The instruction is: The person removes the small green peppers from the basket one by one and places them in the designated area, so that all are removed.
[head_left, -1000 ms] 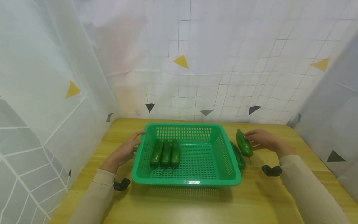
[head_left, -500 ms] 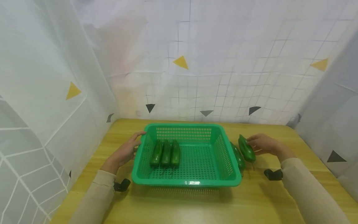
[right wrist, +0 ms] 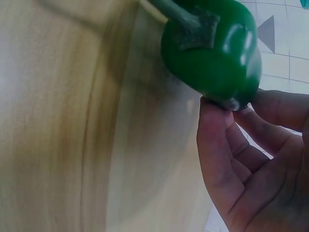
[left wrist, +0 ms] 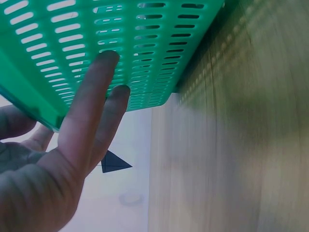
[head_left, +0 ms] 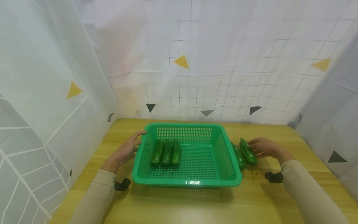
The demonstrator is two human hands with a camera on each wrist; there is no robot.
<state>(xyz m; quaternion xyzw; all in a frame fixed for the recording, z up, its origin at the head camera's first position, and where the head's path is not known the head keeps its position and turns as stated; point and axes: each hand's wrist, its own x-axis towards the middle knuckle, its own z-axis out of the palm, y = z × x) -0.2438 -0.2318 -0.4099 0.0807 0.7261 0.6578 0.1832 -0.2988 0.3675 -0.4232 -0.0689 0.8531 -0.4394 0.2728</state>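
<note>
My left hand (head_left: 126, 152) rests against the left side of a green plastic basket (head_left: 167, 182). In the left wrist view, two of its extended fingers (left wrist: 84, 111) lie along the basket's slotted outer wall, with others near the rim. Three long green peppers lie side by side at the basket's left: a left one (head_left: 156, 154), a middle one (head_left: 166, 154) and a right one (head_left: 175, 154). Right of the basket, my right hand (head_left: 265, 147) pinches a green pepper (head_left: 247, 151) between thumb and fingers. Its stem and shiny end (right wrist: 212, 53) show in the right wrist view.
Another green pepper (head_left: 239, 157) lies along the basket's right wall, partly hidden by the rim. The wooden table (head_left: 156, 208) meets white patterned sheeting (head_left: 212, 62) at the back and both sides. Black wrist mounts (head_left: 122, 184) hang under the sleeves.
My right hand has lowered its pepper and moved it slightly right and nearer, down beside the other pepper outside the basket. The left hand and the basket stay put.
</note>
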